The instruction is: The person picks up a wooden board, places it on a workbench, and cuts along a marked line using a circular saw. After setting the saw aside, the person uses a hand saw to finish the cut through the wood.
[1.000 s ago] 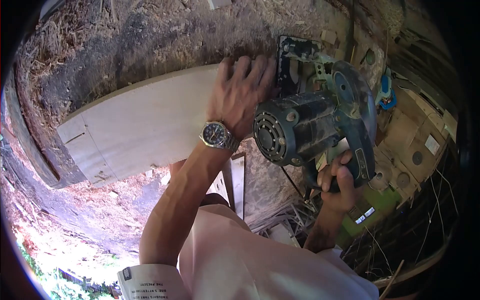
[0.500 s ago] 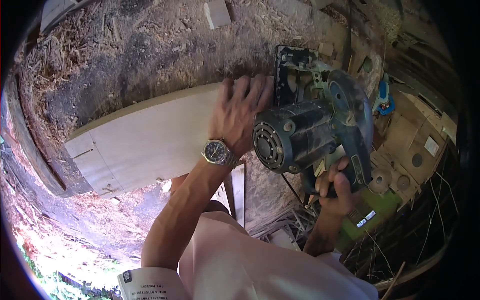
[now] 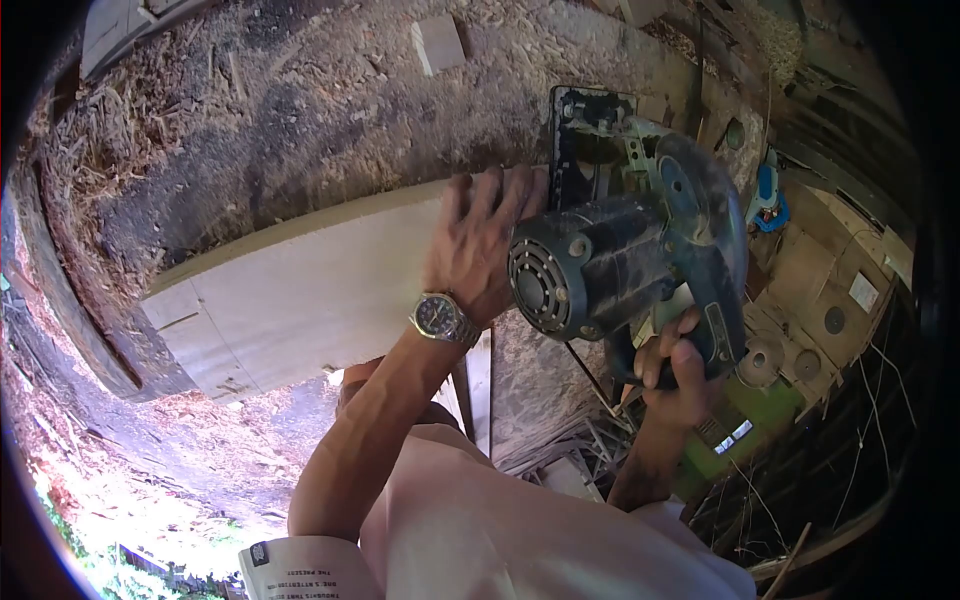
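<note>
A pale wooden board (image 3: 320, 285) lies across a rough bench, with pencil lines and a short slot near its left end. My left hand (image 3: 478, 245), with a metal watch on the wrist, presses on the board's right part, its fingers hooked over the far edge. Right beside those fingers is a dark circular saw (image 3: 610, 265), its base plate at the board's right end. Wrapped round the saw's rear handle is my right hand (image 3: 677, 368). The saw body hides the blade and the cut place.
Wood chips and sawdust cover the dark bench (image 3: 330, 130). A small wood block (image 3: 438, 45) sits at its far side. To the right are a blue tool (image 3: 768, 195) and several discs on a panel (image 3: 820, 260). Offcuts (image 3: 590, 450) lie below the saw.
The board has shifted slightly to the right, and my left hand and wrist have moved a little right and down with it. The saw and my right hand stay nearly in place.
</note>
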